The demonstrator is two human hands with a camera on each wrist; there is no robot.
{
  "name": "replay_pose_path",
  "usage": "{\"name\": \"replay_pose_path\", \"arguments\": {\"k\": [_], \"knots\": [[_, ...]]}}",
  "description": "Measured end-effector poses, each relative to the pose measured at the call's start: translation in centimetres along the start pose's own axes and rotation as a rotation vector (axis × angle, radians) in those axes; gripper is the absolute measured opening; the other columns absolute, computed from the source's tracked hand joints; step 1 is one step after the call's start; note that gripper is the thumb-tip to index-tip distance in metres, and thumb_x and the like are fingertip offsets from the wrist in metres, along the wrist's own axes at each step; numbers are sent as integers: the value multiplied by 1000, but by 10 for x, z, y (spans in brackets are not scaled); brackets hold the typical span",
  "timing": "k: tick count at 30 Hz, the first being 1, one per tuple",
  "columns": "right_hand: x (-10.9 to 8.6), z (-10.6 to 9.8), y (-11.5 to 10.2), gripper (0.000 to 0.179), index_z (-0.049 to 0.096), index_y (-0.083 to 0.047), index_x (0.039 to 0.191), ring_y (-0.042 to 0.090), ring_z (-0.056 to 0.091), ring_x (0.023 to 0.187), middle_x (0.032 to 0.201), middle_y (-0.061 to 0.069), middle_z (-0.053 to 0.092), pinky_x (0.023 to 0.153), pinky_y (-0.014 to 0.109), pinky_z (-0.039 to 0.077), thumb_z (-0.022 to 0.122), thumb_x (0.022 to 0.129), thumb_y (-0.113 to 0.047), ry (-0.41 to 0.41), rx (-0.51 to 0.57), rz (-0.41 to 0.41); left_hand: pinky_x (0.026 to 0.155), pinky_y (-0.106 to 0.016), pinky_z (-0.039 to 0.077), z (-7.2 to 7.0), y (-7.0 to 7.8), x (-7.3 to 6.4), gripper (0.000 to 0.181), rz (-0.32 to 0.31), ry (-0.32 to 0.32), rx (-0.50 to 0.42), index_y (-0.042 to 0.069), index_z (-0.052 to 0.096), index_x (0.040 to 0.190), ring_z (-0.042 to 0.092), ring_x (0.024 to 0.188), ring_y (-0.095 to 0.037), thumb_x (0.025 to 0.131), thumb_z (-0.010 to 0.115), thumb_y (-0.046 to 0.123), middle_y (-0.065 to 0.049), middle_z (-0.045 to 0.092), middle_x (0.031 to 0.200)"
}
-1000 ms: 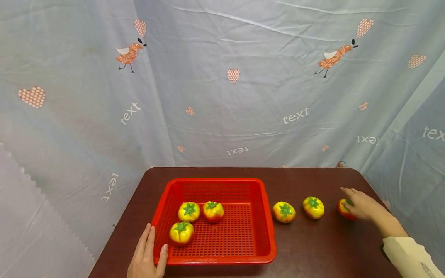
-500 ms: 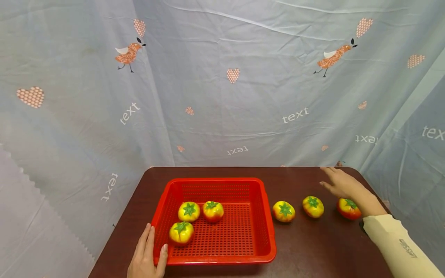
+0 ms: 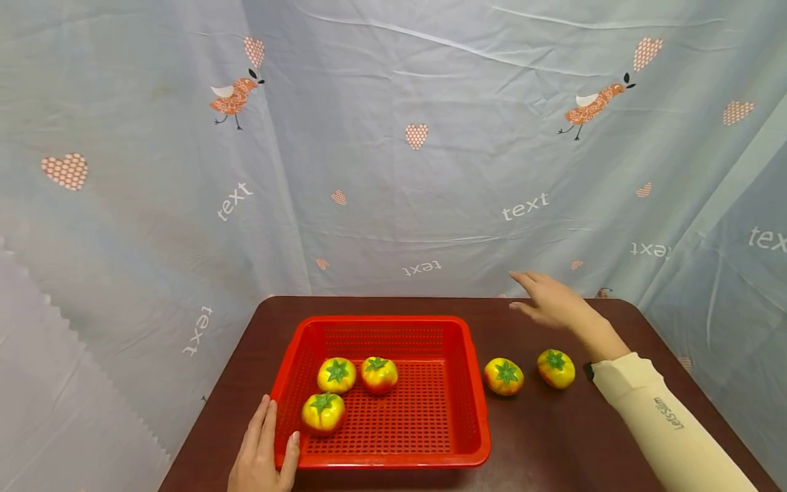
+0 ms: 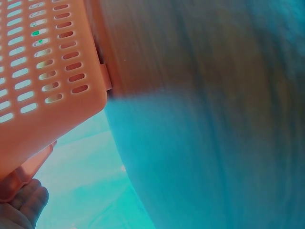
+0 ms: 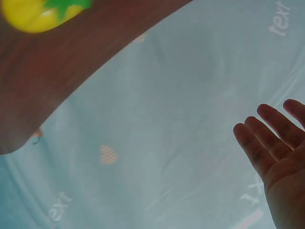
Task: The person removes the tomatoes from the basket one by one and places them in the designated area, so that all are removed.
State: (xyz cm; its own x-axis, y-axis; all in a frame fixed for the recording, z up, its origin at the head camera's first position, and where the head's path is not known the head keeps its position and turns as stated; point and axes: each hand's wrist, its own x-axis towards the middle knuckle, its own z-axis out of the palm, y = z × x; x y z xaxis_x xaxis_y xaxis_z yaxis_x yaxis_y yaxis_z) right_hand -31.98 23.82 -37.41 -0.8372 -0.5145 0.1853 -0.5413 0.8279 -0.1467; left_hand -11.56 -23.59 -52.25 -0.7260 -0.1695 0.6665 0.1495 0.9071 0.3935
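Observation:
A red perforated plastic basket (image 3: 476, 410) stands on the table with three yellow-and-red toy tomatoes inside: one at the back left (image 3: 336, 376), one beside it (image 3: 379, 375) and one in front (image 3: 323, 413). My left hand (image 3: 263, 451) rests on the basket's left front corner, its fingers straight along the outer side and thumb over the rim. Right of the basket lie a near tomato (image 3: 503, 376) and a farther tomato (image 3: 556, 369). My right hand (image 3: 550, 301) hangs in the air above the table's back edge, fingers extended, holding nothing; the right wrist view shows its spread fingers (image 5: 271, 138).
The dark brown table (image 3: 535, 437) has rounded back corners. A pale blue curtain (image 3: 369, 171) with printed birds and hearts hangs behind it and along both sides. The cream right sleeve (image 3: 667, 424) reaches over the table's right part.
My right hand has left the rightmost tomato and moved up and left towards the back edge. That tomato is now out of sight at the arm. The left hand stays on the basket.

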Motion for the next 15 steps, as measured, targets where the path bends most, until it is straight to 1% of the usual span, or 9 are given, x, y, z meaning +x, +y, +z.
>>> {"name": "replay_pose_path", "arguments": {"k": [4, 5, 9, 10, 11, 12, 15], "knots": [[13, -1, -15, 63, 42, 5, 144, 47, 51, 124, 138, 28, 52, 101, 59, 43, 66, 94, -25, 19, -3, -38, 82, -49, 46, 0, -1, 0, 70, 1, 1, 2, -5, 52, 137, 57, 115, -38, 74, 73, 17, -20, 52, 140], [16, 0, -18, 63, 42, 5, 143, 46, 52, 124, 137, 27, 53, 101, 58, 43, 66, 93, -26, 19, -5, -44, 84, -46, 46, 1, -1, 0, 70, -1, 1, 3, -4, 52, 137, 57, 116, -38, 74, 73, 18, -20, 52, 140], [29, 1, -33, 65, 42, 2, 144, 43, 51, 126, 139, 23, 52, 102, 56, 44, 67, 93, -28, 1, -2, -51, 85, -44, 44, 1, -2, 1, 70, 4, 6, 4, -4, 53, 136, 57, 115, -37, 74, 73, 18, -19, 53, 140], [32, 2, -37, 66, 42, 1, 145, 42, 51, 126, 140, 22, 52, 102, 56, 44, 67, 92, -29, -4, -1, -54, 90, -40, 45, 1, -2, 0, 70, -2, 4, 3, -4, 53, 137, 57, 116, -37, 74, 73, 18, -19, 53, 141], [35, 2, -41, 66, 42, 1, 145, 42, 51, 127, 141, 22, 52, 103, 55, 43, 67, 92, -30, -7, 0, -60, 90, -40, 45, 0, -1, 0, 70, -6, 2, 5, -3, 53, 137, 57, 116, -37, 74, 73, 18, -19, 53, 141], [38, 3, -46, 67, 42, 0, 146, 41, 50, 128, 141, 21, 51, 103, 55, 43, 68, 92, -31, -10, 4, -65, 89, -42, 45, 0, -1, 0, 70, -5, 2, 4, -4, 52, 137, 57, 116, -37, 74, 73, 18, -19, 52, 141], [46, 6, -59, 68, 42, 0, 145, 40, 50, 129, 142, 20, 51, 104, 54, 44, 68, 92, -32, -4, -3, -104, 90, -44, 46, 0, 0, 0, 70, -12, -2, 9, -4, 52, 137, 57, 116, -37, 74, 74, 18, -19, 52, 141]]}}
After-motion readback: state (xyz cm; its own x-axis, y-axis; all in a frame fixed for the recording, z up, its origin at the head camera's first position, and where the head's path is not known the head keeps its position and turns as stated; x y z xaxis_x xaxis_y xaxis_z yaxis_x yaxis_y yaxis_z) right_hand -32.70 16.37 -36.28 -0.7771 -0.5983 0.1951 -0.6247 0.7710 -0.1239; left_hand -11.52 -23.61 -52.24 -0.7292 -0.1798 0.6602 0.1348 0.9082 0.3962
